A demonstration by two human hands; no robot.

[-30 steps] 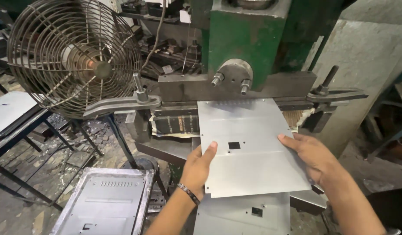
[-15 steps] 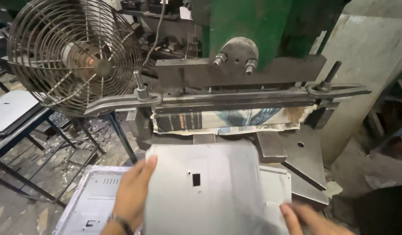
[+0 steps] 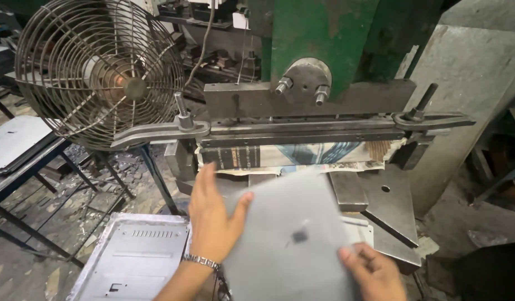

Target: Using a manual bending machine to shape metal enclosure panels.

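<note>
Flat grey metal sheet [image 3: 293, 234] with one small dark square hole near its middle, blurred, held level in front of the green press [image 3: 324, 39], near its dark steel bar [image 3: 302, 131]. Left hand [image 3: 213, 214] spread along the sheet's left edge, fingers straight and pointing away, thumb [image 3: 240, 202] laid on top of the sheet, metal watch band [image 3: 201, 261] on the wrist. Right hand [image 3: 374, 273] at the sheet's near right corner, low in view, fingers resting on top of the metal, underside of the grip hidden, so how far closed cannot be told. Just past the sheet's far edge, a printed paper lining [image 3: 302, 156] under the steel bar, with a grey angled plate [image 3: 388, 206] bearing a round hole to the right. Left of the press, a round wire-caged fan [image 3: 98, 72] on a dark stand. Near left, below the left forearm, a stack of pressed grey panels [image 3: 132, 262] with rows of slots and raised rims. Far left, another flat grey panel [image 3: 15, 142] lying on a dark metal frame. Scattered metal scraps on the floor [image 3: 51, 206] under the fan stand.
</note>
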